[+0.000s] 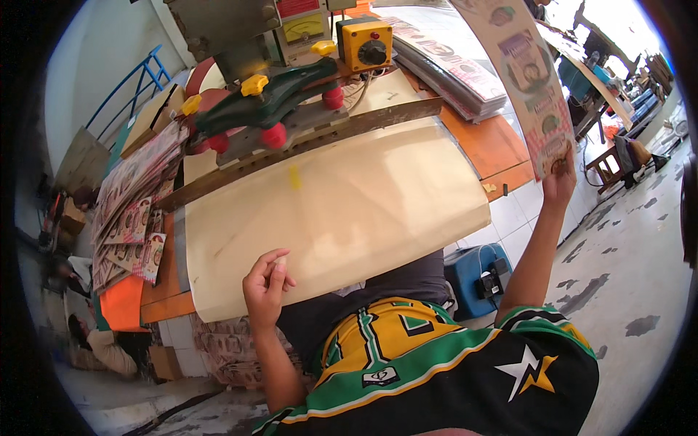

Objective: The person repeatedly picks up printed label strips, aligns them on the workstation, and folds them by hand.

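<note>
Ahead of the left hand (266, 285), the cream board (327, 211) on the surface lies bare and open right up to the wooden bar (305, 145); beyond the bar the green machine (269, 94) blocks the way. Left of that hand, stacked printed sheets (134, 203) crowd the surface edge. The right hand (558, 182) is raised off the surface's right side, with open floor (625, 247) below and another printed stack (451, 65) further ahead.

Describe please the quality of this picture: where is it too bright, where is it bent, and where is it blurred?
Head view: daylight washes out the upper right behind the printed strip that the right hand holds; the fisheye bends the wooden bar and the cream sheet under the left hand; the dark rim vignettes, and the left edge by the stacked packets looks soft.
</note>
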Tool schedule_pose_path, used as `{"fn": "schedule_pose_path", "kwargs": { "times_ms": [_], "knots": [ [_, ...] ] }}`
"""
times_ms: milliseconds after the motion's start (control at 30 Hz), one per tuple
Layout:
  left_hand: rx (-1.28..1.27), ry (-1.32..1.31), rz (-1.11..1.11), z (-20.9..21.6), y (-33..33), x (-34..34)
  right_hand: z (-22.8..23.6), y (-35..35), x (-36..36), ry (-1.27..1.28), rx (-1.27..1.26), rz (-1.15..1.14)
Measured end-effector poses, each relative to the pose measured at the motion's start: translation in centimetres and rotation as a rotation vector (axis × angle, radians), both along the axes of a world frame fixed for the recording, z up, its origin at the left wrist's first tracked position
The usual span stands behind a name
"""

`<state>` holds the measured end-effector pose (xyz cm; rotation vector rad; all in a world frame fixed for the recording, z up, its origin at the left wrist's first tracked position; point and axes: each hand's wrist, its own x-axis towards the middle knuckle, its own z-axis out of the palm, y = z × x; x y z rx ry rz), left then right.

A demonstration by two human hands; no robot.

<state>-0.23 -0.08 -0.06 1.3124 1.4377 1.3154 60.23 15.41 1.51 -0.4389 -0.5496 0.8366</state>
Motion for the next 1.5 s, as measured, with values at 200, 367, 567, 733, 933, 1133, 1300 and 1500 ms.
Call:
{"fn": "schedule_pose_path", "kwargs": {
  "times_ms": [200,367,567,733,933,1133,1300,1500],
  "knots": [
    [-0.015,-0.345,-0.041,-0.3,1.0,-2.7,-3.1,-2.5,-0.3,-0.101,0.183,0.577],
    [0.203,-0.791,-0.087,0.8,1.3,-8.2,-0.3,-1.8,-6.1,-0.299,-0.037,0.586],
    [0.264,-0.655,0.332,2.0,0.4,-12.5,0.5,1.1,-12.2,-0.514,-0.229,0.673],
    [0.04,-0.268,0.063,1.0,0.6,-18.3,0.0,3.5,-15.4,-0.619,-0.356,0.797],
    [0.029,-0.355,0.088,1.1,2.6,-19.5,0.3,5.3,-18.3,-0.851,-0.407,0.798],
    [0.073,-0.552,-0.065,-0.9,3.4,-20.3,0.3,5.0,-21.4,-0.674,-0.474,0.794],
    [0.103,-0.557,-0.112,-1.3,3.4,-20.1,-0.2,5.2,-20.5,-0.678,-0.386,0.91],
    [0.11,-0.501,-0.025,-0.6,3.8,-18.8,-0.2,5.5,-20.2,-0.718,-0.389,0.859]
  ]
}}
